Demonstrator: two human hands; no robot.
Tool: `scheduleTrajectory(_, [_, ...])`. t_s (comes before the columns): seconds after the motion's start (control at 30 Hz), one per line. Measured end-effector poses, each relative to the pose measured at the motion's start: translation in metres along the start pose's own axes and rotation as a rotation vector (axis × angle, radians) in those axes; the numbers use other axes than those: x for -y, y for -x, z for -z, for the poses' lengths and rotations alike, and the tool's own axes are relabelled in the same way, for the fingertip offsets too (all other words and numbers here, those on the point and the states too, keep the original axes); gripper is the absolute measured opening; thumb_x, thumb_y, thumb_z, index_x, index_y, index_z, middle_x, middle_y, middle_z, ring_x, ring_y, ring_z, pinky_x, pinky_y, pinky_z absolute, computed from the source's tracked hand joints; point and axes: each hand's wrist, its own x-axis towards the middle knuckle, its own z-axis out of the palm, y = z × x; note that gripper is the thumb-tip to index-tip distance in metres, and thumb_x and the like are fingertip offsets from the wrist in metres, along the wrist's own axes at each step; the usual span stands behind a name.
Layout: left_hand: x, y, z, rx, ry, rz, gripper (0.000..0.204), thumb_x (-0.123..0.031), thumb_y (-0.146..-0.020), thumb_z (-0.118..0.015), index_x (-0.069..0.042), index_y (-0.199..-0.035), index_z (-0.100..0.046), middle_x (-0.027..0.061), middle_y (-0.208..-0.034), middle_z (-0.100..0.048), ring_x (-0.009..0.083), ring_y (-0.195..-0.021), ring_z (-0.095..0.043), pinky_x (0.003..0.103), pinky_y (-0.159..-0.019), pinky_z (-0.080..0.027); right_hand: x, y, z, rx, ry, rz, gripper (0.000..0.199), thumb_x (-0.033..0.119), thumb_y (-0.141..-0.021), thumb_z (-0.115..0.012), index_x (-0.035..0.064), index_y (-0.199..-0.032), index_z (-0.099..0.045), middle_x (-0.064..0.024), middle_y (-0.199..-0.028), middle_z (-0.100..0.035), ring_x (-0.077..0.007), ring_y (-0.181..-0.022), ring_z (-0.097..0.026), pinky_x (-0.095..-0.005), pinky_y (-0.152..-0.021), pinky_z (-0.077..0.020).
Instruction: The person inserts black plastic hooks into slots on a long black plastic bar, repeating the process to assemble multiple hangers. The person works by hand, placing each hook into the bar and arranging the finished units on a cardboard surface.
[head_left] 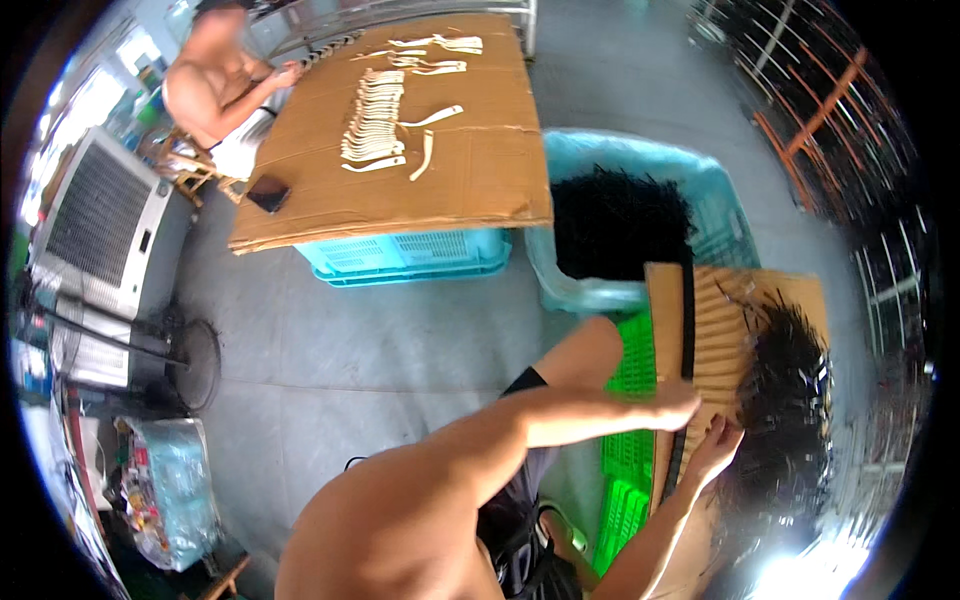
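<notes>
My left hand (676,405) is closed over a long black strip (688,325) that runs along a cardboard sheet (667,300); whatever its fingers hold is hidden. Close beside it, my right hand (714,450) has its fingers drawn together near a heap of thin, shiny black pieces (785,390). Anything pinched there is too small to make out. Between the strip and the heap, the cardboard shows a row of slanting ridges (718,340).
Green crates (628,450) stand below the cardboard. Beyond is a lined blue crate (735,220) full of black pieces (620,220). A cardboard-topped table (470,180) carries pale curved pieces (375,115) and a phone (268,193). Another person (215,95) sits there. A fan (195,365) stands left.
</notes>
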Motion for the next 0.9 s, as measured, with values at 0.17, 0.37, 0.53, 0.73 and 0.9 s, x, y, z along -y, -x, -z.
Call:
scheduleTrajectory(0.17, [0.042,0.038,0.107,-0.345,1.247,-0.267,0.049,-0.002,-0.085,-0.065,-0.009,-0.128,-0.040,0.0089,-0.118,-0.052,0.0313,-0.101,-0.062,0.043,-0.068,-0.061,0.012,0.011,0.025,0.011,-0.156,-0.006,0.012,0.013,-0.095,-0.058,0.0015,-0.097,-0.056,-0.0057,-0.088,-0.064,-0.0129,-0.077,-0.059,-0.0268,-0.070,-0.0494])
scheduleTrajectory(0.37, [0.142,0.066,0.198,-0.698,1.829,-0.395,0.013,-0.017,-0.092,-0.065,-0.009,-0.101,-0.060,0.0001,-0.078,-0.052,0.0135,-0.065,-0.055,0.032,-0.066,-0.055,0.011,0.014,0.033,0.062,-0.143,-0.080,0.011,0.013,-0.095,-0.059,0.0020,-0.096,-0.056,-0.0046,-0.084,-0.063,-0.0117,-0.076,-0.060,-0.0258,-0.066,-0.0486])
scheduleTrajectory(0.53, [0.162,0.098,0.226,-0.809,1.929,-0.244,0.033,-0.043,-0.097,-0.052,-0.012,-0.088,-0.062,-0.0055,-0.056,-0.038,0.0067,-0.045,-0.039,0.021,-0.037,-0.026,-0.005,0.000,0.018,0.133,-0.137,-0.046,0.014,0.013,-0.094,-0.059,0.0006,-0.089,-0.053,-0.0043,-0.080,-0.060,-0.0133,-0.071,-0.059,-0.0275,-0.065,-0.0481])
scheduleTrajectory(0.73, [0.161,0.105,0.231,-0.815,2.169,-0.272,0.049,-0.049,-0.098,-0.043,-0.005,-0.094,-0.065,0.0045,-0.073,-0.062,0.0183,-0.061,-0.059,0.025,-0.054,-0.050,-0.023,-0.004,0.008,0.166,-0.123,0.017,0.013,0.012,-0.094,-0.057,0.0003,-0.090,-0.054,-0.0057,-0.076,-0.061,-0.0140,-0.070,-0.060,-0.0277,-0.064,-0.0478])
scheduleTrajectory(0.9, [0.156,0.095,0.209,-0.591,1.925,-0.115,0.052,-0.049,-0.100,-0.040,-0.004,-0.091,-0.065,0.0045,-0.068,-0.062,0.0149,-0.056,-0.057,0.026,-0.050,-0.047,-0.022,-0.002,0.008,0.158,-0.070,0.008,0.013,0.013,-0.094,-0.057,0.0005,-0.091,-0.056,-0.0061,-0.078,-0.062,-0.0137,-0.070,-0.059,-0.0272,-0.063,-0.0476])
